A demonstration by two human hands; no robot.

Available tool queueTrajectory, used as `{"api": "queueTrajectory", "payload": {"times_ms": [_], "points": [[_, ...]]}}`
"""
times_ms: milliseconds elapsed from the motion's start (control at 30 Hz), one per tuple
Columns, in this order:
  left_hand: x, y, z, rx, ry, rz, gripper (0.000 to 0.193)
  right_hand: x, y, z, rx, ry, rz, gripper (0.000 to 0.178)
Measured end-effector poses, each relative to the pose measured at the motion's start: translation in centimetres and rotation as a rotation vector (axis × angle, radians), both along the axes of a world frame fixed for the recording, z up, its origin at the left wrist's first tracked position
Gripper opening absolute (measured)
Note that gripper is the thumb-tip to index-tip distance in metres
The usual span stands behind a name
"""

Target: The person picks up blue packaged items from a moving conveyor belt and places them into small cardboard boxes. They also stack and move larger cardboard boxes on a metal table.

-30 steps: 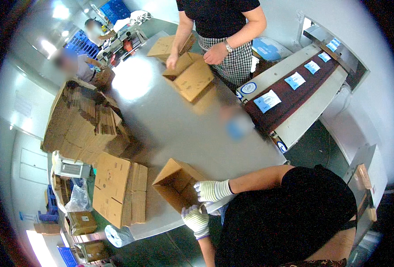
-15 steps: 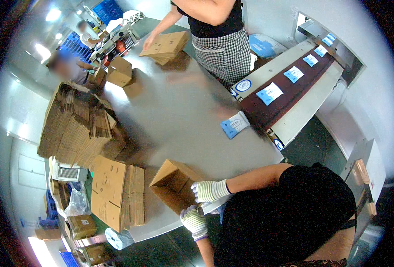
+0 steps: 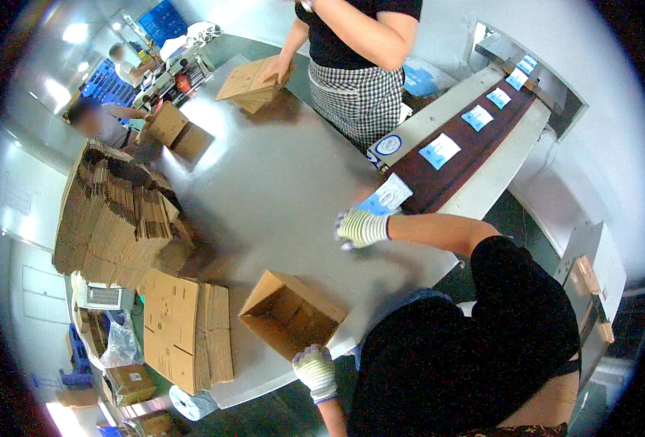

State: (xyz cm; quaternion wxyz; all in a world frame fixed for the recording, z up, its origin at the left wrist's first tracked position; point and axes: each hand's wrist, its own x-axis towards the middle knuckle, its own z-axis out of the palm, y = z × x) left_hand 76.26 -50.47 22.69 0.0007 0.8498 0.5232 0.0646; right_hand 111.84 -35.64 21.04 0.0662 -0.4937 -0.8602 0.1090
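An open cardboard box (image 3: 293,309) lies tilted near the table's front edge, its hollow inside showing. My left hand (image 3: 315,373), in a striped knit glove, is closed on the box's near rim. My right hand (image 3: 363,229), gloved alike, hovers over the table right of the box, its fingers apart. It reaches the lower end of a blue-and-white packet (image 3: 389,194) at the end of the conveyor belt (image 3: 459,171) and partly covers it. Whether the fingers touch the packet I cannot tell. Several similar packets (image 3: 440,151) lie in a row on the belt.
Flat folded cartons (image 3: 169,328) stand left of the box, with a taller carton stack (image 3: 111,218) behind. Across the metal table (image 3: 264,189), a co-worker in a checked apron (image 3: 355,102) rests a hand on flattened cartons (image 3: 253,80). Another person handles a carton at far left.
My right hand has left the box and moved up and right to the packet. My left hand stays at the box. The co-worker at far left has drawn a carton closer.
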Motion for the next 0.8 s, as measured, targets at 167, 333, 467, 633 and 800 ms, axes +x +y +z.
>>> {"api": "queueTrajectory", "payload": {"times_ms": [167, 333, 467, 633, 800], "points": [[-0.3, 0.7, -1.1, 0.03, -0.036, -0.017, 0.012, 6.5, 3.5, -2.0, -0.166, -0.211, -0.173, 0.034], [0.3, 0.9, -0.4, 0.002, 0.007, -0.013, 0.013, 10.1, 6.4, -2.5, -0.376, -0.445, -0.373, 0.039], [0.4, 1.0, -0.7, -0.033, 0.019, -0.012, 0.013, 10.8, 7.4, -2.9, -0.517, -0.489, -0.435, 0.042], [0.1, 0.8, 0.0, -0.04, 0.03, -0.008, 0.013, 12.6, 10.8, -9.7, -0.703, -0.488, -0.234, 0.053], [1.1, 1.5, 0.0, -0.013, -0.026, -0.05, 0.012, 12.4, 7.9, -11.5, -0.936, -0.405, -0.308, 0.031]]}}
